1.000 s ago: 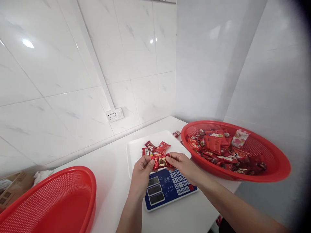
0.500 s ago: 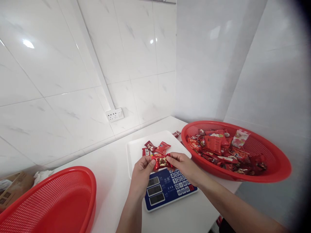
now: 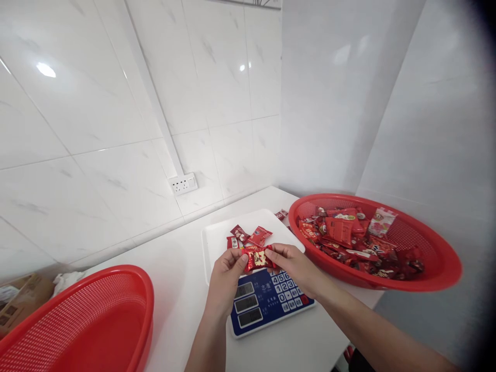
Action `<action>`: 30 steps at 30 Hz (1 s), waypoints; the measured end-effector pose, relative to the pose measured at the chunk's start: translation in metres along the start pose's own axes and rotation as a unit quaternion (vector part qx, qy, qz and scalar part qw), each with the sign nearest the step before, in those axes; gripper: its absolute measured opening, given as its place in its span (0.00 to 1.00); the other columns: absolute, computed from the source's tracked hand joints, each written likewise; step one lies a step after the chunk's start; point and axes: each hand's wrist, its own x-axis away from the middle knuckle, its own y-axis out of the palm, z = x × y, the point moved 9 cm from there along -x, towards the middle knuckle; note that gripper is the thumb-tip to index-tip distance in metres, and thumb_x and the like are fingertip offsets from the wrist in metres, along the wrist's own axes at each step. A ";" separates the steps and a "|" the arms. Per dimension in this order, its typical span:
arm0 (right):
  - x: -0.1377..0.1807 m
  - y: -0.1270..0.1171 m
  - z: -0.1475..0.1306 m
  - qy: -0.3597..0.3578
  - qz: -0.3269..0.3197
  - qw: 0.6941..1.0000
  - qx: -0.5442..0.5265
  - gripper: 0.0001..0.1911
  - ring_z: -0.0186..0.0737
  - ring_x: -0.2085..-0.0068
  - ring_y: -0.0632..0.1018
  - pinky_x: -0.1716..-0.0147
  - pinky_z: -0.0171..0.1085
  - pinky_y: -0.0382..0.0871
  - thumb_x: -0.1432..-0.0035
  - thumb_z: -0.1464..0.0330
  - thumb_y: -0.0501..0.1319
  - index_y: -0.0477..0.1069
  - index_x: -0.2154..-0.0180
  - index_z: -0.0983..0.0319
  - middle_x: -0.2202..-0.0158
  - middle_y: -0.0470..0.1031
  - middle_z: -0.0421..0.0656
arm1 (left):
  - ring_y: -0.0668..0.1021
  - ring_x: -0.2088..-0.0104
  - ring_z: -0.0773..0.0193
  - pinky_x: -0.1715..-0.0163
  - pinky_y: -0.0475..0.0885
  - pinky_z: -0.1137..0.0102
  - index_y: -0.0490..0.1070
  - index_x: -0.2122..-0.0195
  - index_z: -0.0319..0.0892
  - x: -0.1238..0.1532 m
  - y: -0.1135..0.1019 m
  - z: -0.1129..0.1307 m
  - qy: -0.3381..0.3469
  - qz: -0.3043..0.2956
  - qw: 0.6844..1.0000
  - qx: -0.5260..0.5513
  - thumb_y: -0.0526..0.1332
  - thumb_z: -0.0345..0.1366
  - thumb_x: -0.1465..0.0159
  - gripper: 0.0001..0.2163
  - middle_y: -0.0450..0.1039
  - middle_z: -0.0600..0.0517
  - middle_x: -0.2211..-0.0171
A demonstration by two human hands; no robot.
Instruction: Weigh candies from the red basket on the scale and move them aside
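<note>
Between my two hands is a small red candy packet [image 3: 256, 259] with gold print, held level by its ends. The thumb and fingers of my left hand [image 3: 229, 268] pinch its left end. At the other end, my right hand [image 3: 289, 261] pinches it the same way. The packet is above the near part of a digital scale's white tray [image 3: 213, 240]. On that tray, just beyond my fingers, lie several red candy packets [image 3: 259, 236], some partly hidden behind the held one. The scale's blue keypad panel [image 3: 265, 305] shows below my hands.
On the right stands a red plastic basket [image 3: 437, 274] heaped with red packets. Another red basket [image 3: 135, 289] is at the lower left, with a cardboard box [image 3: 31, 299] behind it. Two small packets [image 3: 281, 214] lie beside the right basket. A socket [image 3: 183, 183] is on the tiled wall.
The candy packet has turned slightly in my fingers, so its gold lettering shows more plainly. Both hands keep their place above the scale.
</note>
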 end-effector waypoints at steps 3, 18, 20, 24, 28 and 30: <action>0.000 0.000 0.000 0.005 0.000 1.000 -0.008 0.20 0.34 0.74 0.69 0.71 0.35 0.61 0.50 0.51 0.59 0.67 0.74 0.62 0.78 0.67 0.37 | 0.71 0.72 0.69 0.69 0.67 0.73 0.70 0.70 0.40 0.000 -0.001 0.000 -0.005 0.007 1.000 -0.001 0.63 0.44 0.44 0.11 0.71 0.53 0.72; 0.005 0.000 0.001 0.029 0.003 1.000 0.003 0.21 0.29 0.82 0.67 0.81 0.32 0.55 0.51 0.49 0.59 0.66 0.73 0.62 0.83 0.63 0.34 | 0.70 0.72 0.69 0.72 0.67 0.75 0.71 0.69 0.41 0.000 -0.003 0.002 0.007 0.010 1.000 -0.011 0.63 0.44 0.45 0.11 0.71 0.54 0.73; 0.006 0.001 0.002 0.036 -0.009 0.999 0.001 0.21 0.29 0.83 0.67 0.83 0.31 0.54 0.51 0.49 0.59 0.68 0.69 0.62 0.82 0.65 0.34 | 0.68 0.75 0.71 0.76 0.64 0.76 0.71 0.70 0.41 0.000 -0.005 0.004 0.023 0.015 0.999 -0.019 0.63 0.43 0.45 0.10 0.69 0.55 0.74; 0.006 -0.001 -0.002 0.015 -0.005 0.999 -0.030 0.22 0.33 0.74 0.74 0.75 0.34 0.66 0.54 0.52 0.63 0.72 0.63 0.62 0.73 0.73 0.39 | 0.68 0.75 0.70 0.76 0.64 0.75 0.72 0.69 0.41 -0.001 -0.010 0.005 0.033 0.046 0.998 -0.023 0.65 0.43 0.47 0.10 0.70 0.54 0.73; 0.004 -0.007 -0.003 0.004 0.021 0.999 -0.045 0.19 0.36 0.69 0.75 0.65 0.39 0.70 0.55 0.55 0.65 0.75 0.65 0.62 0.72 0.74 0.41 | 0.71 0.70 0.67 0.72 0.68 0.73 0.72 0.67 0.42 0.000 -0.010 0.004 0.025 0.051 0.998 -0.023 0.65 0.43 0.47 0.11 0.72 0.52 0.70; 0.004 -0.011 -0.005 -0.013 0.039 0.998 -0.044 0.17 0.38 0.67 0.75 0.62 0.42 0.70 0.56 0.56 0.65 0.76 0.66 0.61 0.70 0.75 0.42 | 0.73 0.67 0.65 0.69 0.71 0.72 0.72 0.66 0.42 0.001 -0.008 0.004 0.015 0.043 0.999 -0.012 0.63 0.45 0.46 0.12 0.72 0.51 0.67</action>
